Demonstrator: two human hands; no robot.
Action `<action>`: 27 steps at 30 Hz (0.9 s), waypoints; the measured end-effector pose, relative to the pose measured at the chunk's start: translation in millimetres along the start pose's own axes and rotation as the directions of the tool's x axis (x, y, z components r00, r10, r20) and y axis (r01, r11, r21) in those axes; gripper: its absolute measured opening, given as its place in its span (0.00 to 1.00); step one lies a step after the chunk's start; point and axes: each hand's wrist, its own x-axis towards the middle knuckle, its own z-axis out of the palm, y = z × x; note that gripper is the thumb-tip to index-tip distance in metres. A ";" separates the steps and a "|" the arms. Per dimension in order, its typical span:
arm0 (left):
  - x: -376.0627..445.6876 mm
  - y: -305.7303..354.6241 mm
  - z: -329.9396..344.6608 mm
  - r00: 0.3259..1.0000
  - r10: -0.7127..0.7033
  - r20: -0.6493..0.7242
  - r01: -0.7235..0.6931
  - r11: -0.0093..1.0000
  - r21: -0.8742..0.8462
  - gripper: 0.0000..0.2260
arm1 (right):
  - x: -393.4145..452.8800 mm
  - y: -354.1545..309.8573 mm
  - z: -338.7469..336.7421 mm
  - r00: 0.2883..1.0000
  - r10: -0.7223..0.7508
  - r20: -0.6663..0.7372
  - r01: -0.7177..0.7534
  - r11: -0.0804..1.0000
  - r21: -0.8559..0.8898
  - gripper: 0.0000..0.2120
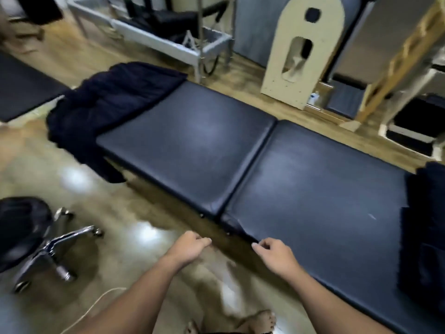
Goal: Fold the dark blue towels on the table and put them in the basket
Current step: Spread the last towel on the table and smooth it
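A person's bare left hand [190, 244] and right hand [273, 250] hang over the near edge of a long black padded vinyl table [313, 189], fingers loosely curled and holding nothing; the right fingertips sit at the table's edge, the left hand over the glossy tan floor [120, 225]. Bare toes show at the bottom of the frame.

To the left stands a black rolling stool on chrome legs [36, 237], with a pale cord [96, 307] trailing across the floor beside it.

On the table's right end lies a stack of dark blue towels [423, 237], seemingly folded, though blur hides its layers. At the far left end a loose heap of dark blue towels [108, 107] slumps over the edge, part of it hanging toward the floor.

Judged from here, that overhang is the main risk: a tug on one towel could drag the whole heap off the table. The heap also lies well apart from both hands, so a step along the table seems needed, and the cord and stool legs by the feet could trip the walker.

No basket can be made out; what it holds cannot be told. Beyond the table stand a grey metal-framed apparatus [168, 42] and a cream arched wooden board with cut-outs [303, 56].
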 end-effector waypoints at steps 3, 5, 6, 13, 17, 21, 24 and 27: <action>-23.8 -56.4 -41.6 0.997 -0.053 -0.061 0.046 0.994 -0.103 0.15 | 1.1 -50.6 35.9 0.983 -0.082 0.162 0.090 0.995 -0.044 0.19; -34.6 -85.0 -62.9 0.993 -0.086 -0.077 0.073 0.984 -0.160 0.14 | 3.0 -78.5 54.9 0.965 -0.122 0.231 0.140 0.988 -0.064 0.20; -39.5 -100.2 -74.1 0.990 -0.107 -0.093 0.088 0.978 -0.192 0.13 | 5.2 -93.5 66.1 0.956 -0.136 0.260 0.162 0.984 -0.081 0.21; -43.9 -146.2 -125.0 0.952 -0.256 -0.166 0.202 0.937 -0.284 0.11 | 35.8 -176.7 113.5 0.876 -0.201 0.439 0.286 0.949 -0.134 0.23; -25.6 -145.1 -156.5 0.931 -0.287 -0.226 0.213 0.929 -0.302 0.10 | 74.0 -225.2 128.2 0.805 -0.227 0.548 0.357 0.924 -0.140 0.25; -5.0 -127.3 -200.8 0.909 -0.311 -0.279 0.237 0.934 -0.268 0.11 | 109.4 -277.4 135.3 0.738 -0.243 0.630 0.447 0.875 -0.185 0.29; 11.4 -118.0 -232.2 0.890 -0.330 -0.314 0.251 0.931 -0.267 0.10 | 136.3 -313.7 139.1 0.709 -0.256 0.657 0.516 0.823 -0.237 0.35; 26.4 -117.6 -260.8 0.878 -0.362 -0.314 0.260 0.910 -0.322 0.09 | 154.9 -348.7 144.3 0.686 -0.267 0.677 0.546 0.803 -0.238 0.36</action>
